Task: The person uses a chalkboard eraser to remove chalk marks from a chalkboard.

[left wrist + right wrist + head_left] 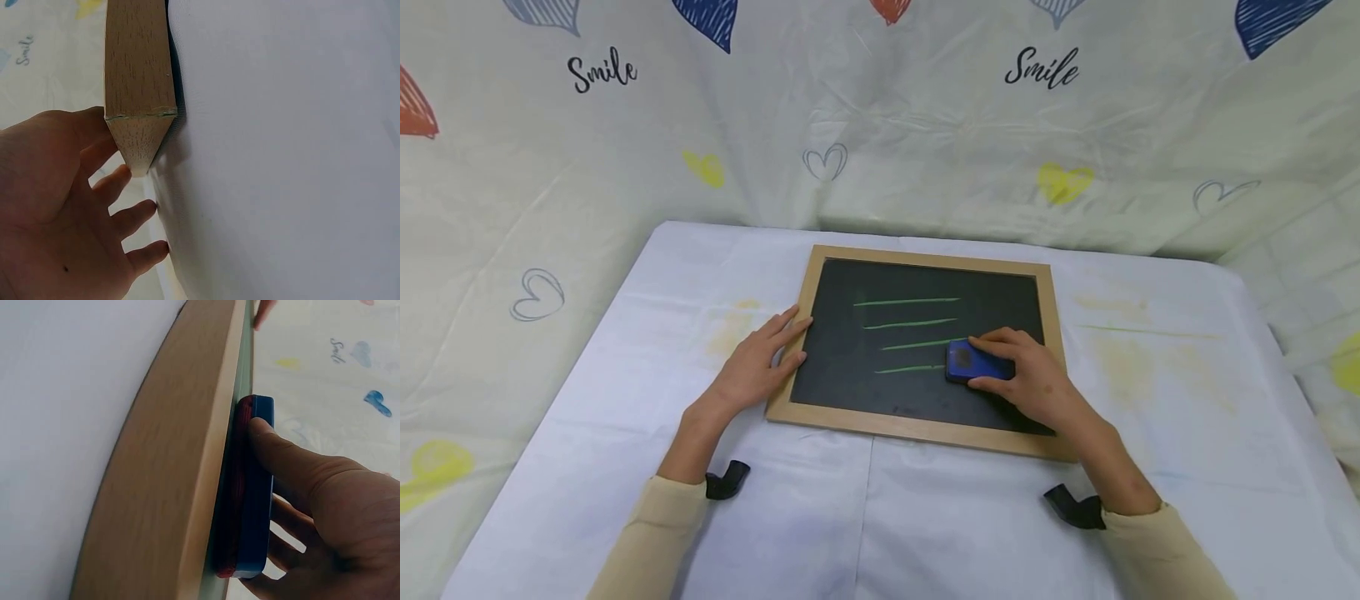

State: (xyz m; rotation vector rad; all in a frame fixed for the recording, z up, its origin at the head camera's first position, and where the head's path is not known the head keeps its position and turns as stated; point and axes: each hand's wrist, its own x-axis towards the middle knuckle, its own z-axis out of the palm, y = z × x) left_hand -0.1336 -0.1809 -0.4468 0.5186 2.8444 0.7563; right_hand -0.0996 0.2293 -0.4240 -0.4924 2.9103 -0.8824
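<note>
A small chalkboard in a pale wooden frame lies on the white-covered table. Several green chalk lines run across it, and the right ends of the lower ones meet a blue board eraser. My right hand grips this eraser between thumb and fingers, its dark red underside against the board in the right wrist view. At the board's left edge, my left hand rests with spread fingers touching the frame. The left wrist view has the left hand beside the frame's corner.
Yellowish smudges and a thin green streak mark the tablecloth right of the board. Behind the table hangs a pale curtain printed with hearts and the word Smile. Black wrist pieces sit at both cuffs.
</note>
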